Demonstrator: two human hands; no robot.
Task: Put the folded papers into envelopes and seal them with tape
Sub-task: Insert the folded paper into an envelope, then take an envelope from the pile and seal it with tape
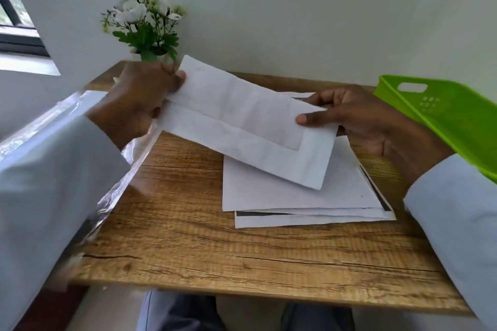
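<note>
Grainy wooden table (242, 258), flat envelope (242, 126)

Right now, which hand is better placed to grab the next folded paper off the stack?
The right hand, probably. It pinches the envelope end directly above the stack of folded papers, while the left hand holds the far end, over by the plastic wrap.

I sat at a small wooden table with a rough, cracked grain (215, 258), pushed against a plain pale wall (295, 8). A dark-framed window (16, 27) let daylight in from my left above a white sill (27, 64). White flowers with green leaves (139, 16) stood at the table's far edge.
</note>
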